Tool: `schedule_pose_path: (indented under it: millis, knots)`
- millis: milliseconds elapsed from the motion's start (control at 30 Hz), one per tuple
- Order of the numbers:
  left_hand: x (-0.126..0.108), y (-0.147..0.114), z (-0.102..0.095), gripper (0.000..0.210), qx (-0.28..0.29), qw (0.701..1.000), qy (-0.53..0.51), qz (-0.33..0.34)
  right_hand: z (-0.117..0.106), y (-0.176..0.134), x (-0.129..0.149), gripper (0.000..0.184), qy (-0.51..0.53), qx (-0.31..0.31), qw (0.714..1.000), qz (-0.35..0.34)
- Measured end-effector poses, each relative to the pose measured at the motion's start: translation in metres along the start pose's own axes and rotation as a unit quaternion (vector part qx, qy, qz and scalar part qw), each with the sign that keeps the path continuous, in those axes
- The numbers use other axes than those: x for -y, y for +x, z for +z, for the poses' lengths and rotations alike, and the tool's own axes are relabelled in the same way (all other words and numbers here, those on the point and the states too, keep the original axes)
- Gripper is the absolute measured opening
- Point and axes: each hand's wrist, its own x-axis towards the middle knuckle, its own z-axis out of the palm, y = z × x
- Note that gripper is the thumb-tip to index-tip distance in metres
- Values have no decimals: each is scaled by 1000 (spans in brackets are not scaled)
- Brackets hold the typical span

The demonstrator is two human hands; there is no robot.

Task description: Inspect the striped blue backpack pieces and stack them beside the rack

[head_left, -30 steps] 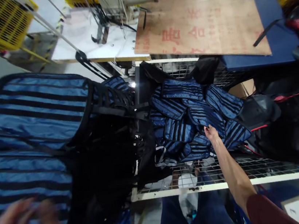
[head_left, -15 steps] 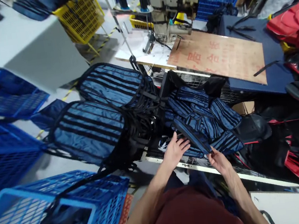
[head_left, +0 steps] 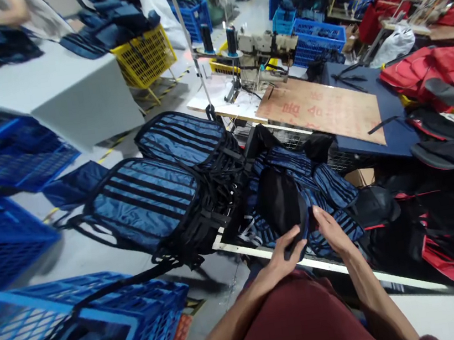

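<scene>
A black, rounded bag panel [head_left: 279, 199] with a blue edge is turned with its dark face up. At its lower end my left hand [head_left: 285, 250] is closed on the rim, thumb and fingers pinching it. My right hand [head_left: 330, 229] pinches the panel's right edge, fingertips partly hidden behind it. Underneath and behind lies a heap of blue-and-black striped bag pieces [head_left: 335, 183]. Left of the heap rest stacked striped backpack panels [head_left: 142, 195] with black straps hanging in a tangle [head_left: 221, 187].
A sewing machine [head_left: 263, 48] stands ahead, beside a brown board [head_left: 319, 107]. Blue crates [head_left: 155, 291] are at my left, and a yellow crate [head_left: 145, 58] stands farther back. Red and black bag pieces [head_left: 432, 76] pile up on the right. A white metal rail [head_left: 327, 265] runs before me.
The panel has turned from edge-on to black face up. My left hand, open beside it before, has closed on its lower end. My right hand has moved up along its edge.
</scene>
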Motion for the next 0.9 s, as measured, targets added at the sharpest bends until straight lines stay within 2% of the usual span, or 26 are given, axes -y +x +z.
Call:
schedule_pose_path:
  millis: [67, 133, 233, 300, 333, 400, 467, 500, 567, 667, 733, 833, 900]
  knots:
    - [8, -10, 4, 39, 23, 996, 68, 53, 8, 1, 22, 62, -35, -13, 998, -47]
    - [13, -14, 0, 37, 58, 991, 92, 80, 18, -1, 34, 59, -93, -38, 992, -83]
    - [14, -8, -22, 45, 121, 988, 71, 66, 27, -7, 36, 56, -176, -86, 974, -110]
    - [11, 4, -42, 54, 167, 984, 41, 37, 29, -12, 32, 54, -227, -88, 963, -114]
    - [8, 10, -52, 56, 165, 986, 22, 15, 29, -15, 31, 51, -251, -79, 957, -120]
    - [0, 24, -67, 58, 89, 994, -34, -47, 30, -20, 27, 47, -290, -59, 945, -142]
    - [-11, 33, -72, 64, 3, 984, -128, -123, 32, -25, 23, 45, -316, -37, 933, -168]
    - [-16, 36, -71, 67, -12, 972, -178, -155, 34, -28, 22, 46, -323, -27, 930, -176]
    - [-22, 37, -60, 66, -3, 950, -247, -188, 38, -30, 18, 45, -319, -15, 933, -165]
    - [-19, 31, -35, 64, 14, 948, -270, -168, 37, -26, 18, 44, -260, -40, 957, -123]
    - [-9, 27, -23, 66, -13, 950, -274, -149, 30, -17, 23, 43, -202, -80, 970, -112]
    - [7, 23, -24, 70, -84, 958, -231, -147, 11, 1, 39, 41, -82, -139, 980, -113]
    - [13, 20, -36, 70, -91, 970, -173, -142, -7, 14, 51, 42, 15, -156, 983, -97]
